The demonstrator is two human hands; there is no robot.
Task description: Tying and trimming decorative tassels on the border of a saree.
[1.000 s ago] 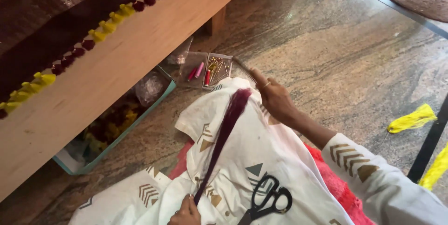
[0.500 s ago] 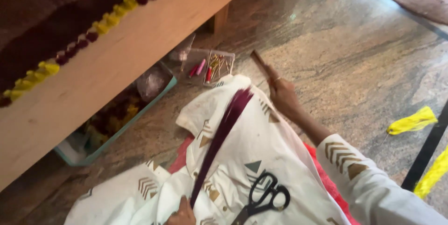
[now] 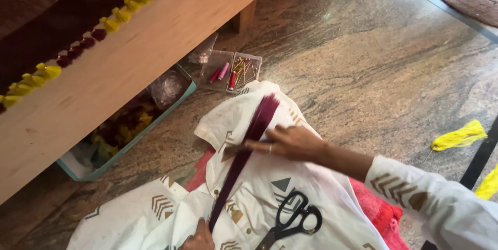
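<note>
We note the stone floor first, with the wooden bed edge running across the upper left, trimmed with yellow and maroon tassels. Below it sit a teal tray of bits and a clear box of thread spools and pins.

Over our lap lies white printed cloth, red fabric under it. Black scissors rest on the cloth, apart from both hands.

The maroon thread bundle lies on the cloth, long axis slanting from upper right near the box down to lower left. It is thin and taut low down, fanning broader and brush-like at the top.

Our right hand crosses the bundle near its upper third, fingers flat and extended, holding a small brown stick-like piece against the threads; grip narrow. Our left hand sits at the frame's bottom, at the bundle's lower end, seemingly pinching it; mostly cut off, so we cannot tell for sure. The bundle runs straight between the two hands, the right one nearer its fanned end.

Yellow tassels lie well apart at right.
</note>
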